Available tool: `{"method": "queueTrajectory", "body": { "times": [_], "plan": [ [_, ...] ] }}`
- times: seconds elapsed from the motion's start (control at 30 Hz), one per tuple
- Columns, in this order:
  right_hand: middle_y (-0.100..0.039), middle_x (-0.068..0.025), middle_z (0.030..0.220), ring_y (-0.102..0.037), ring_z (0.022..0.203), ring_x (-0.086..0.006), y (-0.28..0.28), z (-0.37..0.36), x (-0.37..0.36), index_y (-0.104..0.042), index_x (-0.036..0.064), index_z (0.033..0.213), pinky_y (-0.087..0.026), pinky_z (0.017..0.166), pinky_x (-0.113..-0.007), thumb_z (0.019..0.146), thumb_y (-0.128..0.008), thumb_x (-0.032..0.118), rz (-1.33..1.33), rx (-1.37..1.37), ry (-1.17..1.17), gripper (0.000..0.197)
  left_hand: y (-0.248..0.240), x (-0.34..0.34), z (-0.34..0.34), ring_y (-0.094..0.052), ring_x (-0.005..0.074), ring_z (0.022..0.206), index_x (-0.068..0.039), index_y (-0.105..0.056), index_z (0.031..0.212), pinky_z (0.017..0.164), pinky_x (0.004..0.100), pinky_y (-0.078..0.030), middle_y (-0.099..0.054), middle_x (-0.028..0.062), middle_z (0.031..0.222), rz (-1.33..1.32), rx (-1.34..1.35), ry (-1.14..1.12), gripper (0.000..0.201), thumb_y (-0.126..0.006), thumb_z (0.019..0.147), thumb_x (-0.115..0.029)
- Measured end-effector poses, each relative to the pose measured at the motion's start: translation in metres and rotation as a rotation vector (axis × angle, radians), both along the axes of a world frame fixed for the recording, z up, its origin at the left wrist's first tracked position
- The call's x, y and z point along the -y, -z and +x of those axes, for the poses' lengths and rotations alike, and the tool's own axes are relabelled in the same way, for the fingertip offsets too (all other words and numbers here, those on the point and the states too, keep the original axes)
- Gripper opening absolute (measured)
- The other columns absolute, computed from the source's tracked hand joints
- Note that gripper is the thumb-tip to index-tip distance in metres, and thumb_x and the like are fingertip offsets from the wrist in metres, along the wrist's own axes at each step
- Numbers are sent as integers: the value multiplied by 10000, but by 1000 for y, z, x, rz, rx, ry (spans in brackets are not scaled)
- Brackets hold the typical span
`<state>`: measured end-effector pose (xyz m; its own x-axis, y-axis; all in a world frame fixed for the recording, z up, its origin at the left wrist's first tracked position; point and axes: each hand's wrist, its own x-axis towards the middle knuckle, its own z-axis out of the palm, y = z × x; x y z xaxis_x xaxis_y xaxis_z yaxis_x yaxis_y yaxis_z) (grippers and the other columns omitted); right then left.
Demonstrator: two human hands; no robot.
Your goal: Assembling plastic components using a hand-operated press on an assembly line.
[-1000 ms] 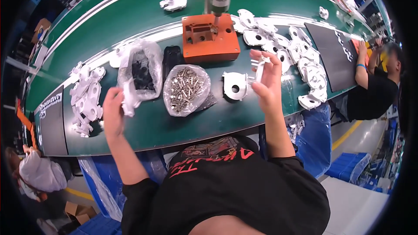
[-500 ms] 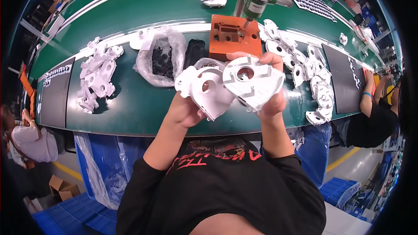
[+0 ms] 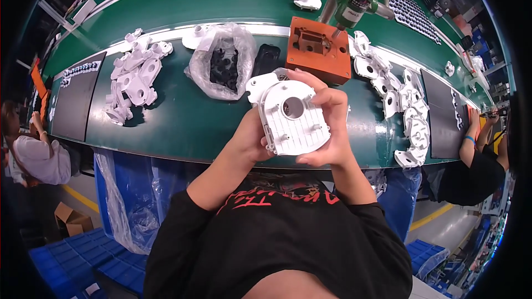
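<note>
Two white plastic housing halves (image 3: 293,130) are stacked face to face in front of me, with a round hole through the upper one. My left hand (image 3: 250,137) grips them from the left, its fingers mostly hidden beneath. On the other side my right hand (image 3: 334,124) is closed round the right edge, fingers over the far rim and thumb at the near corner. A lobe with a small hole sticks out at the upper left of the pair. Whether the halves are fully seated together I cannot tell.
Beyond my hands stands an orange fixture block (image 3: 318,50) under a green press (image 3: 352,5). A clear bag of black parts (image 3: 224,66) lies left of it. White housings pile up at left (image 3: 136,80) and right (image 3: 413,124). People work at both sides.
The two white halves, held apart side by side before, are now brought together, one over the other. My right hand has moved left and turned its piece. The view has shifted slightly.
</note>
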<state>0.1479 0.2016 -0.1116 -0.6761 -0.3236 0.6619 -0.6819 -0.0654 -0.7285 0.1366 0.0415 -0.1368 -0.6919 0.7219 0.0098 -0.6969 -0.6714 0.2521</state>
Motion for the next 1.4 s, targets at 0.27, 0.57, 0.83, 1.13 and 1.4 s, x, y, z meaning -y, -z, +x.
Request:
{"method": "queueTrajectory", "body": {
  "times": [0.27,0.57,0.83,1.13,1.4],
  "plan": [
    [-304,-323,1351,-382,1234,-371,6,7,7,-230,120,1317,-319,1009,-435,558,-834,301,-223,141,-77,987,0,-2,8,-583,220,1061,-15,-415,1259,833,348,-536,-534,125,1197,-189,-28,-2,434,-447,932,-299],
    [-332,-263,1368,-344,1279,-358,4,10,6,-334,87,1311,-276,1038,-427,563,-822,258,-151,110,-52,909,-4,-5,9,-568,225,1084,-45,-401,1280,899,368,-500,-522,98,1224,24,-19,-20,410,-410,951,-290],
    [-396,-177,1369,-373,1274,-339,-11,7,0,-467,62,1234,-301,1033,-430,582,-810,277,138,85,35,767,-8,6,7,-573,267,1075,0,-393,1276,902,412,-496,-529,149,1205,-42,-84,-81,416,-383,954,-264],
    [-387,-230,1361,-372,1278,-334,-9,-5,5,-448,38,1250,-306,1030,-390,535,-855,240,153,2,154,847,-39,11,12,-543,243,1110,-80,-404,1312,934,432,-438,-529,80,1237,-116,63,-236,464,-362,958,-378],
    [-393,-170,1370,-393,1250,-345,-18,-17,16,-439,56,1261,-370,988,-397,580,-836,254,382,-115,366,813,-31,18,18,-545,184,1016,-24,-454,1090,877,342,-436,-559,104,1086,-406,-122,-508,202,-459,948,-168]
  ]
}}
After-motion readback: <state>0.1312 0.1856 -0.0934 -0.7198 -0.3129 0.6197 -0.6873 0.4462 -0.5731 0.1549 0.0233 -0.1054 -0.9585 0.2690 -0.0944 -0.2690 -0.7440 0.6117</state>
